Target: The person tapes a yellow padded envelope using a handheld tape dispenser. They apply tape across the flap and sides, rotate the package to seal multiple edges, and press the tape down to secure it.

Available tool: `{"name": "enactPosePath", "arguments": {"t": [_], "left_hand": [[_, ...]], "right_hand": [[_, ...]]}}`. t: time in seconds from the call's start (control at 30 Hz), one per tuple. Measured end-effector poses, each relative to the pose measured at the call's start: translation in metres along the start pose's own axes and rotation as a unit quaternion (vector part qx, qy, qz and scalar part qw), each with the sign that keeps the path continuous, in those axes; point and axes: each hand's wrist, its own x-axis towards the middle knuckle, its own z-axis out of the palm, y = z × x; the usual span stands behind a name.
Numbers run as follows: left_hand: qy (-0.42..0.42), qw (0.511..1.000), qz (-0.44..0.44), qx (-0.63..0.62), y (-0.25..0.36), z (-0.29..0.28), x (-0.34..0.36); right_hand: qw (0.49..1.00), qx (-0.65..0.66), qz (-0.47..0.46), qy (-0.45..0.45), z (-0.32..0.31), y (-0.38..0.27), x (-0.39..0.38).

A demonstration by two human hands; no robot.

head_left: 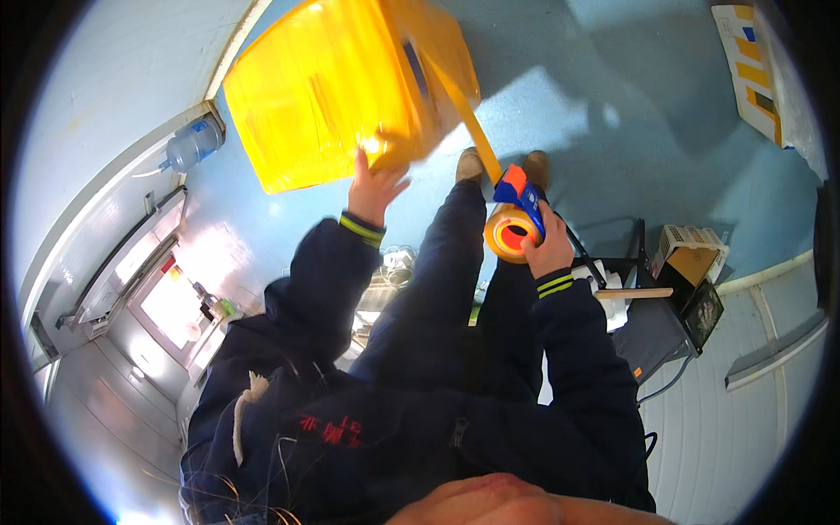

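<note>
A big box-shaped package (324, 96) covered in shiny yellow tape stands on the floor ahead of me, towards the left. My left hand (376, 185) is at its near side, fingers spread; whether they touch the surface I cannot tell. In my right hand (551, 241) is a blue and orange tape dispenser (522, 194), carrying a thick tape roll (510, 233) with a red core. From the dispenser a stretched strip of yellow tape (479, 138) runs up to the package's right side.
A blue water jug (192, 144) lies by the left wall. Right of my legs are a black frame with a wooden bar (634, 293) and a white crate (696, 249). A white box with yellow tape (748, 74) stands far right. My shoes (470, 164) are close to the package.
</note>
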Motion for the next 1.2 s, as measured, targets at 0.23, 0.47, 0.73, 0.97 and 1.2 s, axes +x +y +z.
{"name": "enactPosePath", "arguments": {"t": [0.23,0.47,0.73,0.97,1.2], "left_hand": [[-0.077,0.945,0.227,0.224,0.134,0.09,0.12],[-0.011,0.238,0.573,0.784,0.267,-0.03,0.171],[0.183,0.405,0.41,0.797,0.265,-0.187,0.135],[0.36,0.679,0.18,0.613,0.179,-0.286,0.079],[0.271,0.534,0.128,0.79,0.047,-0.243,0.014]], "right_hand": [[1.0,-0.024,-0.005,0.004,-0.011,-0.017,0.032],[0.994,-0.086,-0.072,-0.004,0.004,-0.04,0.053],[0.998,-0.062,0.005,0.012,-0.009,-0.033,0.049],[0.998,-0.056,0.025,-0.001,-0.006,-0.007,0.063],[0.997,-0.072,-0.002,-0.039,-0.006,0.004,0.059]]}}
